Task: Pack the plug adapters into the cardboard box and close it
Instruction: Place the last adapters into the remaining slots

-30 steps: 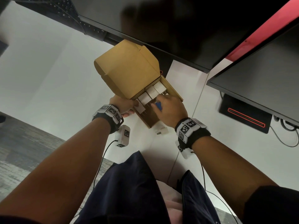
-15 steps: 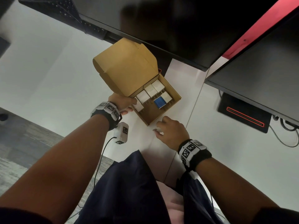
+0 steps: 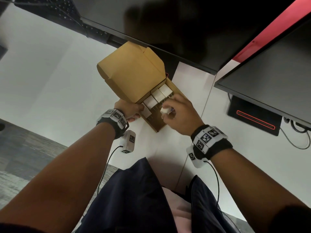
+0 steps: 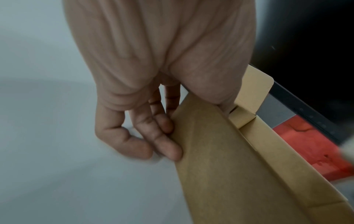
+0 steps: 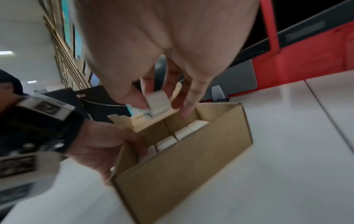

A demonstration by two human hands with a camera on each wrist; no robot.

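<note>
**Adapter held over open box**

Holding a white plug adapter, the right hand pinches it between thumb and fingertips just above the cardboard box. Adapter body is a small white cube, slightly blurred; prongs can't be made out in the wrist view.

Box: plain brown cardboard, lid hinged up and tilted back on the far-left side, side flaps visible. Inside, cardboard dividers; a row of white adapters sits along the lid side, close together, four visible in the head view. The compartments on the near side are partly hidden by the right hand.

Left hand grips the box's near-left corner: fingers against the outer wall, thumb over the edge.

Box rests on a white desk, near the seam between two desk panels. Black monitors overhang the far edge; a red partition stands behind them. A black device with a red-lit strip sits to the right, cables beside it. Grey carpet lower left.
</note>
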